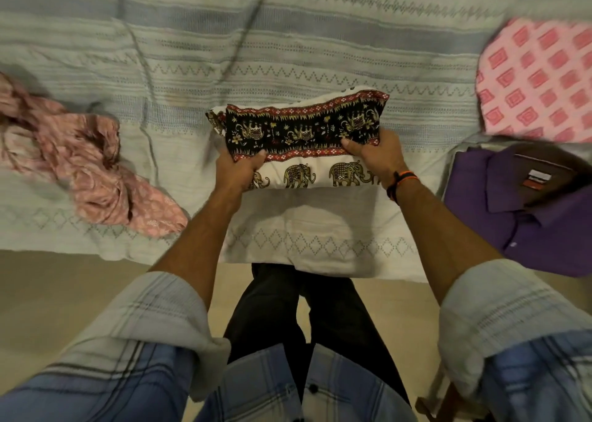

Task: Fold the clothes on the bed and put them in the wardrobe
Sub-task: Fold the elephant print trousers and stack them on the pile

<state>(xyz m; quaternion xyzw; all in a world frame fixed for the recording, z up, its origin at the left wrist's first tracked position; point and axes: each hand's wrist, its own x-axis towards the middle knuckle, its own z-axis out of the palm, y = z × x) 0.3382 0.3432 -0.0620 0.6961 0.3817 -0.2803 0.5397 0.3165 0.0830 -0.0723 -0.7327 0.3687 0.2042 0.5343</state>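
Elephant cloth (298, 133), folded into a thick bundle, sits on the bed (288, 47) between both hands. Left hand (238, 171) and right hand (374, 154) each grip a near corner, thumbs on top, fingers curled beneath. It is cream with a black, red-edged band. Three other garments lie around: crumpled pink cloth (86, 165), folded pink garment (541, 79), folded purple shirt (525, 210).

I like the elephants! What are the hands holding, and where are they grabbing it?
Both hands hold the folded cream cloth with elephant print: the left hand grips its left end, the right hand its right end, thumbs on the black border.
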